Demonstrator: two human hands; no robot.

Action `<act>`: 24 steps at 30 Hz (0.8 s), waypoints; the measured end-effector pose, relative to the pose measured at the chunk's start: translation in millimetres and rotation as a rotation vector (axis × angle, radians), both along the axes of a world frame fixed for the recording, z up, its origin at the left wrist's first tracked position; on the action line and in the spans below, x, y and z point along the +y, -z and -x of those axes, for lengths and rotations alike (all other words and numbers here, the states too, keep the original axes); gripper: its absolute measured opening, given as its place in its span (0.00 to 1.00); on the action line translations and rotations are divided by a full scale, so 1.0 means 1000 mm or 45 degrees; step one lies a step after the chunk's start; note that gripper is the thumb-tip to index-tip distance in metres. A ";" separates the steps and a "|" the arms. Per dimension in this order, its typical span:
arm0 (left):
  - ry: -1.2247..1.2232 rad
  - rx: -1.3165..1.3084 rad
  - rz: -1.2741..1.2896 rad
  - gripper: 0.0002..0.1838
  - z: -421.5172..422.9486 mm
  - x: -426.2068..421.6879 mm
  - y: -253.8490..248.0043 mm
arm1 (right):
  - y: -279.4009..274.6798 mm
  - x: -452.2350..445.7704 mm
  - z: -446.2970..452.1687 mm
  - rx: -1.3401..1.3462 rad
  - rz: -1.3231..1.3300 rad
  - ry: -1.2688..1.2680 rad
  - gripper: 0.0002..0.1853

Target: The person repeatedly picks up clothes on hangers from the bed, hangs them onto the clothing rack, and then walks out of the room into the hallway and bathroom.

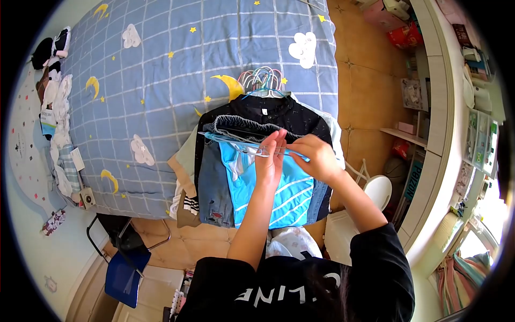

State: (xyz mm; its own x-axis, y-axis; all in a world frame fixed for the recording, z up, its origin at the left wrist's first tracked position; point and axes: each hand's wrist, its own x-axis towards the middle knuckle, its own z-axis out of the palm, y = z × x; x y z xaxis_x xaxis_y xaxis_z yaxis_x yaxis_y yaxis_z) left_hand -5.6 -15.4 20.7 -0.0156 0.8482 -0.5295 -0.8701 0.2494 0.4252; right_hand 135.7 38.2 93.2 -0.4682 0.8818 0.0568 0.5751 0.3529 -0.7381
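Observation:
My left hand is raised over the clothes, its fingers around thin blue hangers. Close beside it on the right, my right hand has its fingers closed on the same hangers. Below both hands lies a bright blue garment with white stripes, on top of blue jeans. Under these is a black garment on a pile of clothes at the bed's edge. Several hanger hooks stick out together above the collar.
The bed has a blue checked cover. A blue chair stands at the lower left, and a white stool at the right. Shelves line the right side. More clothes lie along the bed's left edge.

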 end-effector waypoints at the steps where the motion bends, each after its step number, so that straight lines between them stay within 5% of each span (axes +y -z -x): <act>1: -0.003 -0.039 0.055 0.22 0.002 -0.004 -0.002 | 0.003 0.006 -0.005 0.026 -0.018 0.060 0.07; 5: -0.034 -0.050 0.124 0.20 0.004 -0.010 -0.012 | 0.041 0.051 -0.021 -0.087 0.262 0.434 0.07; 11: -0.054 -0.053 0.082 0.20 0.007 -0.018 -0.009 | 0.149 0.093 -0.013 -0.422 0.275 0.361 0.11; 16: -0.063 -0.038 0.139 0.22 0.015 -0.021 -0.005 | 0.153 0.089 0.003 -0.606 0.391 0.378 0.12; 22: -0.039 0.050 0.116 0.26 0.012 -0.010 -0.022 | 0.103 0.068 -0.017 -0.069 0.372 0.186 0.14; 24: -0.014 0.087 0.125 0.28 0.012 -0.007 -0.024 | 0.076 0.049 -0.017 -0.035 0.690 0.193 0.14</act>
State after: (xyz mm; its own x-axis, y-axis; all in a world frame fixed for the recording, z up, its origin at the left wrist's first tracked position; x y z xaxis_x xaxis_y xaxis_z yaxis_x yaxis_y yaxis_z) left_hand -17.4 -22.6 44.4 -0.0632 0.7919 -0.6073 -0.8429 0.2834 0.4574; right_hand 153.0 87.1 17.3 -0.3291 0.8388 -0.4336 0.6112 -0.1608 -0.7750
